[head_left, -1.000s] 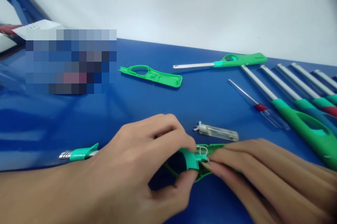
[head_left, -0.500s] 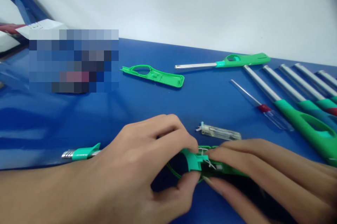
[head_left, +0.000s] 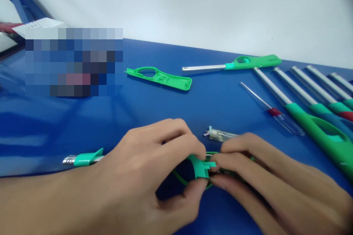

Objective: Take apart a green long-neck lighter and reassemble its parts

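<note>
My left hand pinches a teal trigger between thumb and index finger. Around and beneath that trigger lies an open green handle shell, mostly covered by both hands. My right hand is closed at the trigger's right end, thumb and fingertips together over the shell. A bit of white wire shows by these fingertips, but what they grip is hidden. Just behind the right fingers lies a clear fuel tank, its right end covered. A metal lighter tube with a teal collar pokes out left of my left hand.
A second green half shell lies further back. Beyond it rests a whole green lighter. A screwdriver with a clear handle and several long-tube lighters occupy the right side. Back left, a patch is pixelated beside something white.
My right fingers have closed in toward the trigger's end and now cover most of the white wire and part of the fuel tank. My left hand keeps its pinch, and the view shifts slightly.
</note>
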Available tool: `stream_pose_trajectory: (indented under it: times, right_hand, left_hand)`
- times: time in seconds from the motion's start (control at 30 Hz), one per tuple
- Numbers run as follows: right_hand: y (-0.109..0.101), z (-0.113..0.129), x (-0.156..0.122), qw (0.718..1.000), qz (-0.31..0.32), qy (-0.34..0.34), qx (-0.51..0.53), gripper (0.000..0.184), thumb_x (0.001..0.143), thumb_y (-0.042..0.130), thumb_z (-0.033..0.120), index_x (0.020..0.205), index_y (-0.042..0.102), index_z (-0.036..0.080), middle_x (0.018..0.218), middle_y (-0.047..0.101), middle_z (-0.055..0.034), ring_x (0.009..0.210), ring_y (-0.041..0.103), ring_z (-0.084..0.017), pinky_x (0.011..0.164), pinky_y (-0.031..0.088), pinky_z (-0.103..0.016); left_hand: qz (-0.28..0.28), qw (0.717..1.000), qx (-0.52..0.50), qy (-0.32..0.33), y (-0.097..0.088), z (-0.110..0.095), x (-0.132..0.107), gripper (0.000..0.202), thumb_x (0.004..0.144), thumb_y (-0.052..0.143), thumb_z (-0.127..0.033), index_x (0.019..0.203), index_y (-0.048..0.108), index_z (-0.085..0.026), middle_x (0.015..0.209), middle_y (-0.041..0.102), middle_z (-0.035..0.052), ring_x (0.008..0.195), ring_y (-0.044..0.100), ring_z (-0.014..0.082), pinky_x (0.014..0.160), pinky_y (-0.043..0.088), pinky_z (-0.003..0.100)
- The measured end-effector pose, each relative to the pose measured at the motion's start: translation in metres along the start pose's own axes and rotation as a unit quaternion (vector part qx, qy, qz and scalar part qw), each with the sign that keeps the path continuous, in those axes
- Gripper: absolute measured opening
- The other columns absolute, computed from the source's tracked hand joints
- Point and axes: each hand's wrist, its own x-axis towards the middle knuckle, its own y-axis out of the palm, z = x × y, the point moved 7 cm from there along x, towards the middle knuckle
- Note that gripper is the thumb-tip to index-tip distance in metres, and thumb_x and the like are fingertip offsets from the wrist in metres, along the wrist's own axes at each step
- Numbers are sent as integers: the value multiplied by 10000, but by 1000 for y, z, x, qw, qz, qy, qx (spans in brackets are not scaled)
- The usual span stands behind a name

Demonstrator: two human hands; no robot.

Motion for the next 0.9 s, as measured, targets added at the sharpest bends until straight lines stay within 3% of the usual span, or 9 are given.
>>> stream_pose_trajectory:
  times: [0.13,0.33,0.4,0.57,0.9]
  right_hand:
    - [1,0,-7,999,-37,17,-15,346,1329,386,295,1250,722,306,1172,853,-27,1022,891,-210,432,430,-322]
    - [6,0,-9,998,-42,30,-41,308,1325,396,301,1230,689,305,1164,834,-27,833,857,-176,450,466,-312]
    - [4,2,-8,997,-45,29,-48,258,1336,401,312,1260,648,307,1172,810,-16,868,868,-159,468,490,-294]
    - [1,-1,0,998,-30,46,-22,168,1336,496,347,1234,627,320,1130,778,42,924,882,-106,560,573,-232]
    - [1,-6,6,997,-10,74,28,298,1343,427,445,1161,641,348,1054,788,58,869,901,-129,575,628,-180]
  left_hand:
    - [2,1000,-5,1,0,0,-6,125,974,828,-247,1088,797,-289,957,784,18,863,785,203,674,655,252]
    - [-2,1000,-24,-4,-8,7,-25,169,984,759,-118,1085,756,-253,1023,792,-46,823,750,83,754,635,183]
    - [1,1000,-27,1,-8,6,-27,173,989,750,-112,1097,754,-247,1033,780,-64,840,740,56,780,620,158]
    - [1,1000,-27,5,-8,6,-25,165,992,754,-129,1106,748,-249,1029,757,-75,842,719,44,774,599,151]
    - [5,1000,-14,2,-7,7,-24,169,1016,755,-98,1105,737,-240,1027,744,-80,860,708,36,814,590,135]
